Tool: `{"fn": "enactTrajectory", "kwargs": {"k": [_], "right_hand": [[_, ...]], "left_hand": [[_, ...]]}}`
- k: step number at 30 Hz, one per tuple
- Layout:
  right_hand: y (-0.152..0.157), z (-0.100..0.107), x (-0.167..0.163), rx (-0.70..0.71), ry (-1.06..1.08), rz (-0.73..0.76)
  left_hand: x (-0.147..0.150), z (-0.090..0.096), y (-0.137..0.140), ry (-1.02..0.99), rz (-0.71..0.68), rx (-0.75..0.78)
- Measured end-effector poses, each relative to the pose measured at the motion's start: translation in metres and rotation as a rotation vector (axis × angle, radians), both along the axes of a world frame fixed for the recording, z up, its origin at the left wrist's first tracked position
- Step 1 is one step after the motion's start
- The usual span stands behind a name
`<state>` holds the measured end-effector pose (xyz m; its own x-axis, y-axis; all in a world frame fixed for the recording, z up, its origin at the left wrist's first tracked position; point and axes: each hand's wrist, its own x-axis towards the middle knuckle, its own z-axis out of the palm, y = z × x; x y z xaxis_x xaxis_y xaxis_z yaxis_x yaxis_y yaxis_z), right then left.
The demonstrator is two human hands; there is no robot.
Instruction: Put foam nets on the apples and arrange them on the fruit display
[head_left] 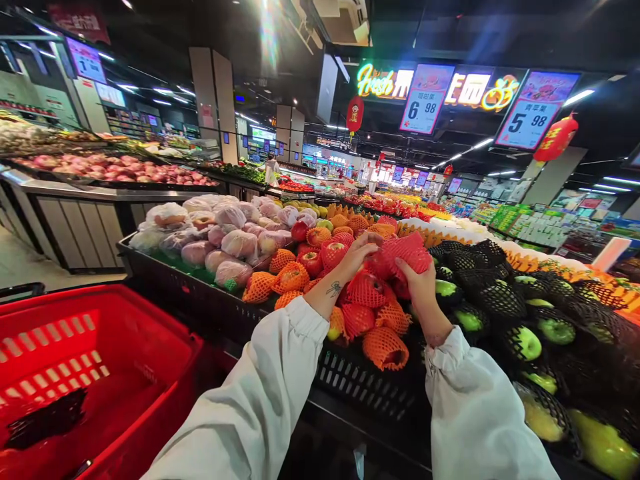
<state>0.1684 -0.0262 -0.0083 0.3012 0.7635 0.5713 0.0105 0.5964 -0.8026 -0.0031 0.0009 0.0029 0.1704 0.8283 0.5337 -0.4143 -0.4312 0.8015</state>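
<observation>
My right hand (pixel 419 283) is closed around an apple in a red foam net (pixel 407 251), held just above the fruit pile. Close by on the left, my left hand (pixel 356 258) has its fingers curled at the near end of that net. What its fingertips grip is partly hidden. Beneath both hands lie red apples (pixel 367 289), several wrapped in red or orange foam nets. An orange net (pixel 385 348) lies at the pile's front edge, its end gaping. Green apples in black nets (pixel 525 341) fill the bin on the right.
A red shopping basket (pixel 170 373) stands at the lower left with a dark item (pixel 47 419) inside. Plastic-wrapped pink fruit (pixel 240 243) sits left of the apples. The black display bin's slotted front wall (pixel 365 383) runs before me. Price signs (pixel 427 100) hang overhead.
</observation>
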Motion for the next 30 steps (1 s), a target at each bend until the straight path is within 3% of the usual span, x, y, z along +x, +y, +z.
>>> {"fn": "enactTrajectory", "kwargs": {"k": [4, 8, 12, 19, 26, 30], "right_hand": [[-0.002, -0.003, 0.002, 0.065, -0.193, -0.049], [-0.007, -0.004, 0.0, 0.109, -0.281, 0.003], [-0.008, 0.0, -0.002, 0.163, -0.248, 0.021], [-0.008, 0.004, -0.003, 0.065, 0.002, 0.177], [-0.007, 0.003, 0.0, -0.043, -0.017, 0.254], [-0.007, 0.004, 0.002, -0.05, -0.038, 0.246]], "left_hand": [[0.0, 0.002, -0.007, 0.07, -0.106, 0.121], [0.003, 0.001, -0.004, 0.117, -0.129, 0.07], [0.002, 0.0, -0.001, 0.122, -0.127, 0.052], [0.001, -0.001, -0.012, 0.238, -0.2, 0.11], [0.006, -0.001, -0.012, 0.17, -0.105, 0.076], [0.008, 0.0, -0.01, 0.047, 0.142, 0.069]]}}
